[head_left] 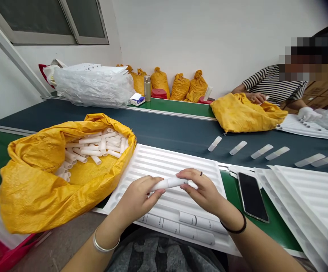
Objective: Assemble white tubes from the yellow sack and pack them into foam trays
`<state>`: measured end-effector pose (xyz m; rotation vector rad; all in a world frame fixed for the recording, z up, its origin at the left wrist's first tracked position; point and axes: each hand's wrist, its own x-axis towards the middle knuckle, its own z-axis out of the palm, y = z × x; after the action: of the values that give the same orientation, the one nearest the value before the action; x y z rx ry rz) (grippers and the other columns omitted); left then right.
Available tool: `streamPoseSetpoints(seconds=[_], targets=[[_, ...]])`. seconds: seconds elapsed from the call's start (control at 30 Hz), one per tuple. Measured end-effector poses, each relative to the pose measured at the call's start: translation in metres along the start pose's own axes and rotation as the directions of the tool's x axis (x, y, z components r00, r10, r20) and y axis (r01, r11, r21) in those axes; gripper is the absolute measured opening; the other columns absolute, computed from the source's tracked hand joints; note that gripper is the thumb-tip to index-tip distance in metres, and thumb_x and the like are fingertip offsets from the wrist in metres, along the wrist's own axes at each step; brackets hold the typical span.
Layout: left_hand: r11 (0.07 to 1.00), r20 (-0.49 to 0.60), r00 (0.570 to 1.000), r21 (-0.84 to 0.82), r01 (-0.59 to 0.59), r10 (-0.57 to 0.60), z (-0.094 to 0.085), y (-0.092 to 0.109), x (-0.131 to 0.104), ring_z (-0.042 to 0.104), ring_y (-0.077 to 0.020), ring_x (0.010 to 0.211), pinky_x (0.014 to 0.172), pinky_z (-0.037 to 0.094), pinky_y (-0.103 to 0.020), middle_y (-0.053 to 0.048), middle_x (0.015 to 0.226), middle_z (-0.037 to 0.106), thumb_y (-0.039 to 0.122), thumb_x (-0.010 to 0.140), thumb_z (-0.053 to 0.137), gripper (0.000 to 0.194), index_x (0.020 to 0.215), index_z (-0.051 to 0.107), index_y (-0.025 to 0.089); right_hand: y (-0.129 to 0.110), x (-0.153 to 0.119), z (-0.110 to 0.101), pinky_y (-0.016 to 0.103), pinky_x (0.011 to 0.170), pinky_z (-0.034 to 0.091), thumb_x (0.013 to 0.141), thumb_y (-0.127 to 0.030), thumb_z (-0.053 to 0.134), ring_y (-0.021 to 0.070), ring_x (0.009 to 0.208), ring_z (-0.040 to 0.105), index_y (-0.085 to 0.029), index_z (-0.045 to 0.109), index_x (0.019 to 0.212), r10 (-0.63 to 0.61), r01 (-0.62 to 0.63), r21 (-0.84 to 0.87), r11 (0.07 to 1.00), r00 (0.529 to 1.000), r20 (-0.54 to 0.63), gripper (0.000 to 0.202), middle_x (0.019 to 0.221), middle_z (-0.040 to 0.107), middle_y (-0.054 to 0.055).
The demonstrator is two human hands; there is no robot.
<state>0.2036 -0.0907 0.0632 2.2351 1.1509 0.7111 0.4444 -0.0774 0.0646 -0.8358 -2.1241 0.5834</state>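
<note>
Between my two hands is a white plastic tube (169, 184) with a joint line near its middle. My left hand (141, 194) pinches its left end, and my right hand (202, 189) grips the right end, which bears small dark print. Under them lies a white ribbed tray (152, 160). Several printed white tubes (171, 226) rest in the tray's near grooves, partly behind my right forearm. To the left, an opened yellow woven sack (39, 196) holds many loose white tubes (92, 147).
A phone (252, 196) and stacked white trays (317, 211) lie to the right. Frosted tubes (262, 151) sit on the dark conveyor belt (166, 128). Across it, a person in a striped shirt (274, 85) handles another yellow sack (246, 113). A plastic-wrapped bundle (93, 87) stands far left.
</note>
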Motion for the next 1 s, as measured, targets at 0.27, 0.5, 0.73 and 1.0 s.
streamPoseSetpoints(seconds=[0.27, 0.5, 0.73, 1.0], targets=[[0.991, -0.124, 0.985, 0.072, -0.115, 0.123, 0.003, 0.003, 0.001, 0.059, -0.0178, 0.078, 0.071, 0.046, -0.029, -0.005, 0.084, 0.063, 0.03, 0.091, 0.053, 0.027, 0.114, 0.059, 0.018, 0.001, -0.001, -0.001, 0.028, 0.074, 0.051, 0.092, -0.03, 0.052, 0.0165, 0.083, 0.063, -0.02, 0.06, 0.112, 0.118, -0.118, 0.034, 0.992, 0.993, 0.017, 0.023, 0.096, 0.068, 0.007], [0.921, -0.177, 0.937, 0.306, -0.24, 0.303, 0.01, 0.002, 0.0, 0.058, -0.0197, 0.077, 0.069, 0.047, -0.031, -0.007, 0.085, 0.062, 0.023, 0.09, 0.055, 0.031, 0.12, 0.053, 0.014, -0.002, 0.0, 0.004, 0.025, 0.06, 0.048, 0.089, -0.037, 0.056, 0.0138, 0.067, 0.058, -0.015, 0.063, 0.105, 0.325, -0.327, 0.206, 0.922, 0.945, 0.045, 0.028, 0.08, 0.065, 0.005], [0.95, -0.069, 0.961, 0.184, -0.251, 0.268, 0.025, -0.001, -0.005, 0.06, -0.02, 0.074, 0.065, 0.052, -0.032, -0.007, 0.086, 0.063, 0.029, 0.093, 0.05, 0.065, 0.148, 0.015, 0.021, -0.017, -0.007, 0.006, 0.026, 0.067, 0.049, 0.091, -0.036, 0.053, 0.0142, 0.072, 0.061, -0.018, 0.063, 0.108, 0.254, -0.27, 0.127, 0.954, 0.959, 0.129, 0.027, 0.087, 0.068, 0.006], [0.957, -0.111, 0.98, 0.258, -0.131, 0.164, -0.003, 0.008, -0.015, 0.052, -0.0315, 0.117, 0.093, 0.05, -0.048, -0.014, 0.13, 0.052, 0.03, 0.084, 0.062, 0.061, 0.14, 0.038, 0.029, 0.064, 0.035, -0.009, 0.03, 0.087, 0.044, 0.077, -0.024, 0.07, 0.0202, 0.094, 0.059, -0.016, 0.067, 0.098, 0.495, -0.422, -0.459, 0.782, 0.868, 0.043, 0.023, 0.1, 0.064, 0.008]])
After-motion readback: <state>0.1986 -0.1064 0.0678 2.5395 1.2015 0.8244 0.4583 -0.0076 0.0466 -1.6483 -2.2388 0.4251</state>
